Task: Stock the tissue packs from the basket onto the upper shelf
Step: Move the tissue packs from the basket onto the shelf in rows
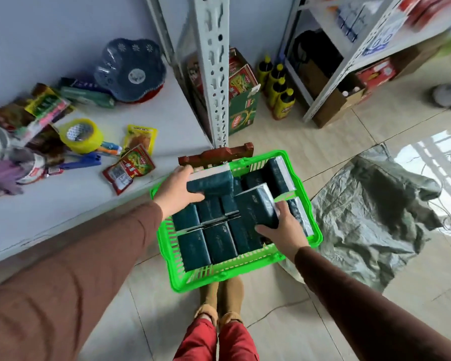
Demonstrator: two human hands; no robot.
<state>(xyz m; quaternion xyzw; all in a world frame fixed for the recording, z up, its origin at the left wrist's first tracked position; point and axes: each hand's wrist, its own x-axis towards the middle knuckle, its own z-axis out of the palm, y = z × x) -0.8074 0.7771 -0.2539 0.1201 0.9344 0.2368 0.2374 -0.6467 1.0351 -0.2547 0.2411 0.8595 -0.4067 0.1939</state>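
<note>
gripping one tissue pack (211,181) per hand, left hand (176,190), right hand (284,231)

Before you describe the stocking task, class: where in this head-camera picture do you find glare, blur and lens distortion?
In the head view, glare: a window reflects off the glossy beige floor tiles at right. Blur: the goods at the far left shelf edge and the upper right shelves are smeared, while the dark teal tissue packs in the green plastic basket stay sharper. Distortion: the grey perforated shelf post leans, wide-angle.
</note>
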